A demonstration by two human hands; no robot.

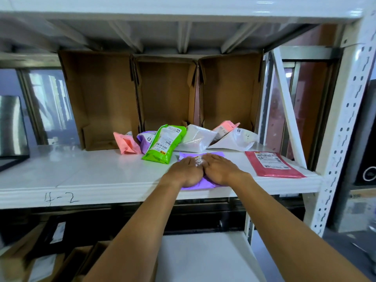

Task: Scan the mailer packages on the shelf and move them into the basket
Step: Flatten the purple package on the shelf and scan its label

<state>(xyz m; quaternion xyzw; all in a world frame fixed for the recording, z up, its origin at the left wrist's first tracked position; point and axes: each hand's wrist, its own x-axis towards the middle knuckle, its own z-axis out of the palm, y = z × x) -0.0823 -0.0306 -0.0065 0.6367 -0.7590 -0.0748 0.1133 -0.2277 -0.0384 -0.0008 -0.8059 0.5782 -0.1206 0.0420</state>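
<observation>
Shelf: white rack board [91, 174] marked 4-2, cardboard boxes [166, 94] behind.
Purple mailer [213, 155]: flat at the shelf's front edge, label [199, 162] up, likely for scanning.
Left hand [186, 170], right hand [220, 169]: both flat on it, fingers [188, 160] straight and together, seemingly smoothing it.
Hidden: basket and scanner unseen; label mostly covered; further mailers [164, 144] heaped behind.

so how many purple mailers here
2. The front purple mailer lies flat at the shelf edge under the left hand and right hand; the rear purple mailer sits between the left pink mailer and green mailer. Others may be hidden.
</observation>
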